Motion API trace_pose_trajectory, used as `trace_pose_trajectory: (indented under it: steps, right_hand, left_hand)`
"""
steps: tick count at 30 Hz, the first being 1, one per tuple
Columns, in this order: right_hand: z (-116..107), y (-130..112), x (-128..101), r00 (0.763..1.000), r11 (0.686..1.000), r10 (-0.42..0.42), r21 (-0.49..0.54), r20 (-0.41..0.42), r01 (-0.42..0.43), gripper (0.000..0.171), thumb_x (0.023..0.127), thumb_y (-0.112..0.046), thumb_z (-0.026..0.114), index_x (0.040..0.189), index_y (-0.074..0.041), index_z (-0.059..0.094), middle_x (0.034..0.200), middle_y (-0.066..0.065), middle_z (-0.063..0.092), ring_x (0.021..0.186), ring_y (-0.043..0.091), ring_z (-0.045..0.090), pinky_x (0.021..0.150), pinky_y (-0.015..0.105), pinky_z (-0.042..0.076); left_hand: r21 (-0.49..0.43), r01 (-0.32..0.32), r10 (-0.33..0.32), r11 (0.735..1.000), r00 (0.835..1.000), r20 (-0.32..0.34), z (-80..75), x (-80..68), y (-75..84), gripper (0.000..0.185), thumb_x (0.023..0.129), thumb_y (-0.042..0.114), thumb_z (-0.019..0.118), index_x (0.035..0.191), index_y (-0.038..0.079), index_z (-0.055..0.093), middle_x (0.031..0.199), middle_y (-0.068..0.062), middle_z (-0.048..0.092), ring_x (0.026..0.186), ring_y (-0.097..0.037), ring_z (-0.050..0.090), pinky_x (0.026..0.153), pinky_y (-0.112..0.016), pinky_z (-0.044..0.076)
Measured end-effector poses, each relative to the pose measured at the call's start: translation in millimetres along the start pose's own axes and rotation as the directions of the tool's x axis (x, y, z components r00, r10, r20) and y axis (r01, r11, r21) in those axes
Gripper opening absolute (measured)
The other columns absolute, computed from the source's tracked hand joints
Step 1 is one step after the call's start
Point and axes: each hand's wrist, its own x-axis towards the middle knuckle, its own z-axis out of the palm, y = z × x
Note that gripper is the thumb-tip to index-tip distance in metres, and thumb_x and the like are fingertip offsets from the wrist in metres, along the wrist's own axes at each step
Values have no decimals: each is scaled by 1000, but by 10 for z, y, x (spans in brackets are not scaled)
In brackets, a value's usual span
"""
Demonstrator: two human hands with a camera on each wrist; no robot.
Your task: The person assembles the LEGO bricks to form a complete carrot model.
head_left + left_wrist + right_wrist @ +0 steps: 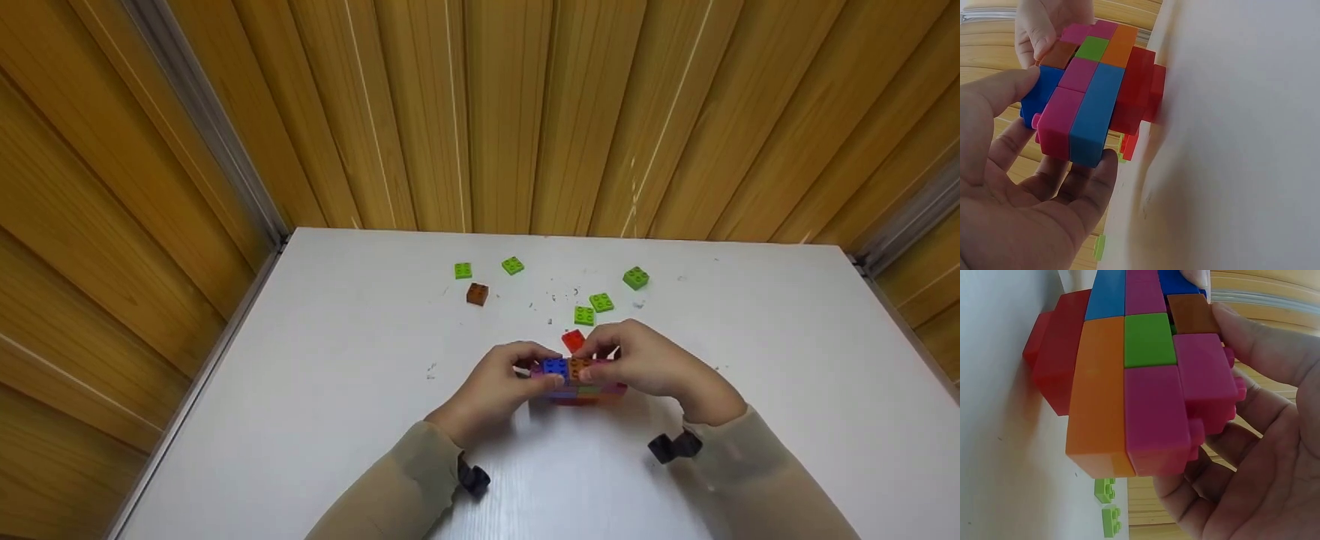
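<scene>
Both hands clamp the block stack on the table: left hand at one end, right hand at the other, long axis running between them.

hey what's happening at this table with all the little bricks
A person is holding a multicoloured block of stacked plastic building bricks on the white table, left hand gripping one end and right hand the other. The right thumb presses on a brown brick on its top layer. A loose red brick lies just behind the block. Five small green bricks and another brown brick are scattered farther back, near the wooden wall.
</scene>
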Motion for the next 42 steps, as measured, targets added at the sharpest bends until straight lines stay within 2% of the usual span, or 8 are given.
trace_pose_trajectory:
  steps: [9, 14, 21, 26, 32, 34, 38, 42]
  right_hand:
    - [77, -66, -56, 998, 998, 58, -10, -29, -58, 16, 101, -17, 86, 115, -10, 87, 109, 6, 76, 102, 24, 65, 85, 32, 59]
    - [172, -107, -120, 993, 995, 16, -95, -114, -27, 18, 102, -20, 85, 119, -13, 87, 108, 3, 73, 101, 21, 62, 87, 27, 55]
    - [329, -32, -201, 974, 987, -22, -160, -227, -16, 30, 103, -27, 84, 129, -11, 84, 111, 2, 72, 99, 17, 62, 86, 24, 54]
    - [458, 127, -271, 966, 996, -2, -85, -259, -21, 39, 108, -32, 79, 143, -17, 78, 128, 2, 74, 110, 21, 64, 91, 25, 55]
    - [470, 282, -383, 972, 994, 78, 95, -221, -58, 53, 114, -40, 68, 161, -17, 60, 160, 14, 65, 141, 35, 64, 114, 49, 57]
    - [446, 311, -413, 967, 983, 117, 164, -224, -81, 53, 115, -39, 67, 161, -15, 59, 162, 16, 62, 142, 36, 63, 114, 46, 57]
    - [419, 339, -441, 963, 962, 133, 264, -234, -69, 45, 113, -32, 71, 152, -11, 66, 155, 18, 65, 135, 32, 64, 107, 30, 58]
    - [409, 347, -454, 960, 955, 117, 293, -255, -38, 40, 112, -27, 73, 147, -7, 70, 152, 20, 68, 133, 26, 64, 104, 22, 56]
  left_hand:
    - [-17, 1, -1, 1000, 1000, 7, 9, -11, -10, 23, 103, 33, 84, 126, 28, 82, 121, 7, 76, 116, -14, 65, 107, -40, 58]
    - [-6, -6, 6, 1000, 1000, 0, 2, -9, 16, 25, 104, 32, 84, 128, 29, 82, 125, 7, 76, 119, -15, 64, 109, -41, 59]
    - [52, -68, 69, 996, 998, -9, 0, -2, -10, 27, 105, 33, 83, 131, 24, 82, 131, 7, 77, 119, -12, 66, 113, -44, 58]
    - [40, -38, 38, 998, 999, 2, -16, -10, -42, 26, 105, 34, 83, 131, 26, 82, 129, 8, 76, 119, -13, 65, 113, -44, 58]
    - [21, -7, 7, 1000, 1000, 5, -23, -15, -49, 28, 106, 35, 83, 132, 28, 81, 130, 7, 75, 121, -14, 65, 113, -44, 58]
    - [15, 3, -3, 1000, 1000, 4, -17, -14, -41, 27, 106, 34, 83, 132, 29, 81, 130, 8, 75, 121, -15, 64, 114, -44, 58]
    - [8, 9, -9, 1000, 1000, 9, -1, -9, -19, 27, 105, 34, 83, 132, 29, 81, 131, 7, 75, 122, -15, 64, 114, -44, 58]
    - [14, 6, -6, 1000, 1000, 8, 6, -7, 17, 27, 105, 34, 83, 131, 28, 81, 131, 7, 75, 121, -15, 64, 113, -44, 58]
